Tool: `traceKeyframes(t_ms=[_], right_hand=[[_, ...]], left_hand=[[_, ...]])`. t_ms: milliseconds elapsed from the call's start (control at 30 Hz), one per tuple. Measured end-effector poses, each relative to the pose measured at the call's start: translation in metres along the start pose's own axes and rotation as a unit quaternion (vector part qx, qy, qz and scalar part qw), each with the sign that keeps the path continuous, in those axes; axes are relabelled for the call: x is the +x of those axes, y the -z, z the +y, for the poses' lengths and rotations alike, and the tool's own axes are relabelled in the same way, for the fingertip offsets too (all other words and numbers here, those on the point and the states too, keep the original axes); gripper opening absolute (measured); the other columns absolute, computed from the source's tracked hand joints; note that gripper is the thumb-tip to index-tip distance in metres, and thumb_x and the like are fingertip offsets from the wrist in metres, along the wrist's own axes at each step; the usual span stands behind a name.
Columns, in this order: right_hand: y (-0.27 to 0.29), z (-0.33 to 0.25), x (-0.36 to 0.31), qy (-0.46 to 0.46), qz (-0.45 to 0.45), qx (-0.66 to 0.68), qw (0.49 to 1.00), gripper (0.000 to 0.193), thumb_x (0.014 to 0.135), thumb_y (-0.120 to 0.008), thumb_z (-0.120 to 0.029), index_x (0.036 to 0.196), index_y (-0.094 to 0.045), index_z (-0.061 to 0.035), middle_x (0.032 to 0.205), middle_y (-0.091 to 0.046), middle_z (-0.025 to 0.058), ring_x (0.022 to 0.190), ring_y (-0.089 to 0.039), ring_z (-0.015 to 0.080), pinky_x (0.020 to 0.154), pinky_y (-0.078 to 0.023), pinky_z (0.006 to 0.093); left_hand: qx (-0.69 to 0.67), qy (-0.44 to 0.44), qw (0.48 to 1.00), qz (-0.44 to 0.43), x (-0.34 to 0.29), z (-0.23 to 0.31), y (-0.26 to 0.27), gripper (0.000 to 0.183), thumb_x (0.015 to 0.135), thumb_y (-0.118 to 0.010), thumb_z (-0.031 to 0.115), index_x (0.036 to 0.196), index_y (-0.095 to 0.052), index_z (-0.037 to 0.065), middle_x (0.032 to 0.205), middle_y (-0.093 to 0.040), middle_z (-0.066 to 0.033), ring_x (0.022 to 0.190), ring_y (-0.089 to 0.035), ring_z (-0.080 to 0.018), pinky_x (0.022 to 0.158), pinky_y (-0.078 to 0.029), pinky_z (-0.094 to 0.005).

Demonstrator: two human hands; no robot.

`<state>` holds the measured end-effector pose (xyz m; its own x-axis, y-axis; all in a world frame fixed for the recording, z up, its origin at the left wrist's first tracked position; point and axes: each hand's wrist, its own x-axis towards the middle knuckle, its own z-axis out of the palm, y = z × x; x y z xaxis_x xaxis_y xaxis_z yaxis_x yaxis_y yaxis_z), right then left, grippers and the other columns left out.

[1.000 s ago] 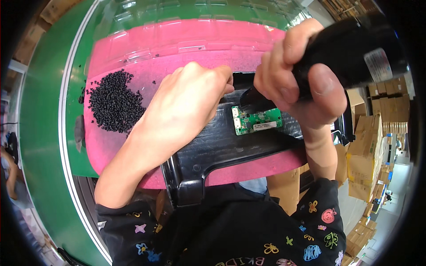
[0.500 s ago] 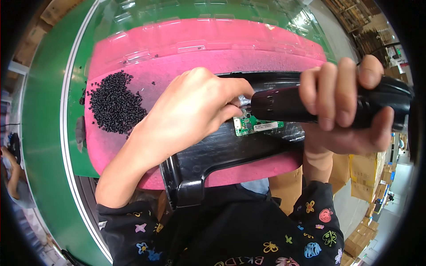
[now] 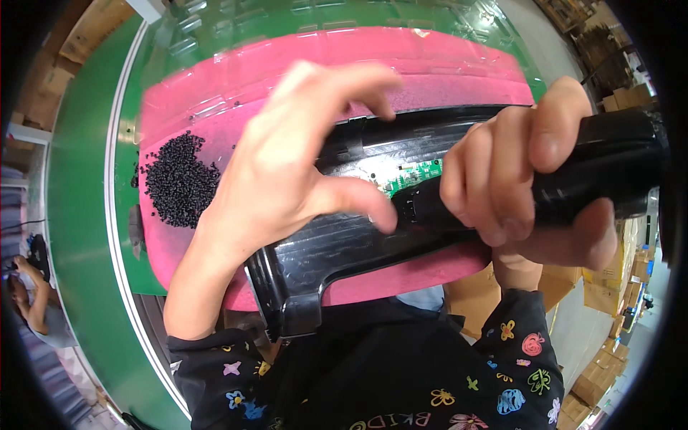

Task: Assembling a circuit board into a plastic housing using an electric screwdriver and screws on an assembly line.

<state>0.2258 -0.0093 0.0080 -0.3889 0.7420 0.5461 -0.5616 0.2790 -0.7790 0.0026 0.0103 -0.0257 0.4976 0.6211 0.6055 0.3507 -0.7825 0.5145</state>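
Note:
My right hand (image 3: 502, 175) is wrapped round a black electric screwdriver (image 3: 620, 154), its tip pointing left over a green circuit board (image 3: 428, 170). The board lies in a long black plastic housing (image 3: 344, 247), partly covered by the screwdriver and my hand. Above the housing's left part hovers my left hand (image 3: 276, 154), thumb and fingers spread wide and slightly blurred, with nothing seen between them. A heap of small black screws (image 3: 179, 183) lies left of that hand. The screwdriver's bit cannot be made out.
Under the housing is a pink mat (image 3: 459, 75) on a green tabletop (image 3: 82, 215). Clear plastic trays (image 3: 315, 32) lie across the far side. A dark lump (image 3: 136, 231) sits beside the mat's left edge. Cardboard boxes (image 3: 602, 287) stand at the right; another person (image 3: 36, 301) is at far left.
My left fingers have come away from the screwdriver's tip and spread apart. The screwdriver's tip has moved a little lower, toward me, and the housing has shifted slightly to the left.

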Motion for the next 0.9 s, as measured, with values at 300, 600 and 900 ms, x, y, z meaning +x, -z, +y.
traceKeyframes(t_ms=[300, 600, 900], right_hand=[[-0.024, -0.005, -0.005, -0.130, 0.001, -0.062, 0.990, 0.046, 0.084, -0.076, -0.039, 0.099, -0.046, -0.0077, 0.062, -0.050, 0.0005, 0.050, -0.046, 0.0105, 0.049, -0.039, 0.0245], [-0.049, -0.007, -0.003, -0.156, 0.016, -0.119, 0.980, 0.041, 0.084, -0.076, -0.033, 0.094, -0.045, -0.0076, 0.065, -0.047, -0.0001, 0.054, -0.043, 0.0092, 0.053, -0.036, 0.0239], [-0.021, 0.000, -0.002, -0.106, 0.189, -0.039, 0.975, 0.031, 0.095, -0.061, -0.035, 0.105, -0.049, -0.0079, 0.064, -0.044, -0.0038, 0.055, -0.045, 0.0097, 0.061, -0.041, 0.0278]], left_hand=[[-0.030, -0.007, 0.980, 0.197, -0.003, -0.011, 0.005, 0.027, 0.076, -0.048, 0.011, 0.100, -0.039, 0.000, 0.108, -0.048, -0.0168, 0.092, -0.036, -0.0239, 0.089, -0.033, -0.0363], [0.033, 0.109, 0.990, 0.084, 0.000, -0.007, 0.004, 0.021, 0.088, -0.055, -0.003, 0.105, -0.044, 0.000, 0.096, -0.054, -0.0132, 0.089, -0.057, -0.0250, 0.083, -0.047, -0.0359], [0.092, 0.115, 0.973, -0.176, -0.005, -0.003, -0.002, 0.033, 0.092, -0.061, 0.020, 0.118, -0.054, 0.003, 0.110, -0.062, -0.0205, 0.107, -0.059, -0.0393, 0.091, -0.049, -0.0467]])
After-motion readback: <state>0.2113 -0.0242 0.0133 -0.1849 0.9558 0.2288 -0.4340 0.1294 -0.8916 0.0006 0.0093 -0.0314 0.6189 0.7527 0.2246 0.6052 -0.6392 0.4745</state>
